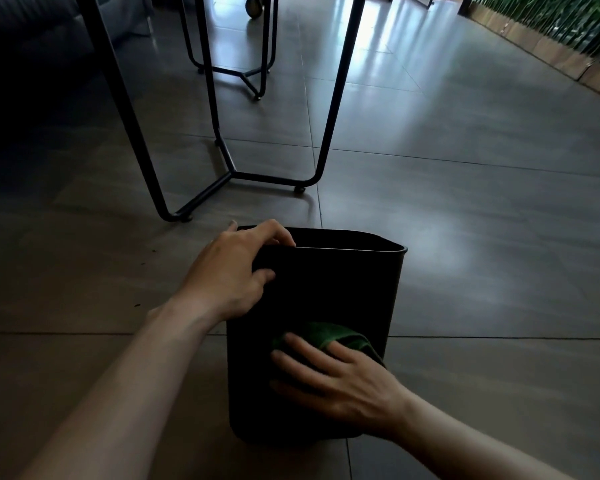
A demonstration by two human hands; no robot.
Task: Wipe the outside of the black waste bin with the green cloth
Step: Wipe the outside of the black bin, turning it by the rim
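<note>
A black rectangular waste bin [329, 292] stands upright on the tiled floor right in front of me. My left hand [231, 271] grips its near left corner at the rim, with fingers hooked over the edge. The green cloth [329, 336] lies against the near side wall, low down. My right hand [336, 379] presses flat on it with fingers spread, covering most of the cloth.
A black metal table frame [229, 173] with small feet stands just behind the bin, and a second frame [246, 74] stands farther back. A dark sofa [32, 32] is at the far left. A green plant wall with a wooden base [551, 46] runs along the right.
</note>
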